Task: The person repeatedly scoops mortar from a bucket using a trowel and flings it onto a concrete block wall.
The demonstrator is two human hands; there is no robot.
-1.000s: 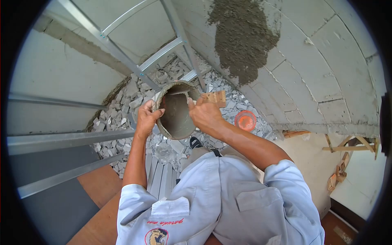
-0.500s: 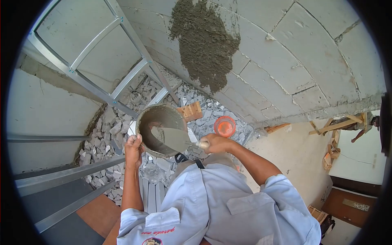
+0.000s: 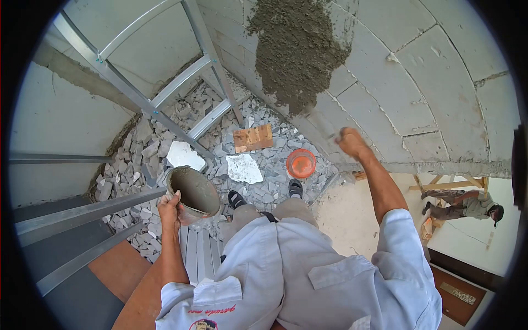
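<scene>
My left hand (image 3: pixel 169 209) grips the rim of a mortar-smeared bucket (image 3: pixel 208 179), held tilted at my left side with its mouth facing up. Wet grey mortar coats its inside; how much is in it I cannot tell. My right hand (image 3: pixel 352 143) is closed around the handle of a trowel (image 3: pixel 323 124), whose blade is smeared by motion close to the block wall (image 3: pixel 379 104). A rough patch of dark mortar (image 3: pixel 297 52) covers the wall just above the trowel.
Broken block rubble (image 3: pixel 220 143) covers the floor around my feet. An orange-red bucket (image 3: pixel 301 163) and a wooden board (image 3: pixel 253 138) lie ahead. A metal ladder-like frame (image 3: pixel 181 88) leans at the left. Another person (image 3: pixel 478 206) is at the far right.
My right hand has carried the trowel out of the bucket, up and right to the wall. The left hand has lowered the bucket slightly leftward. More of the other person shows.
</scene>
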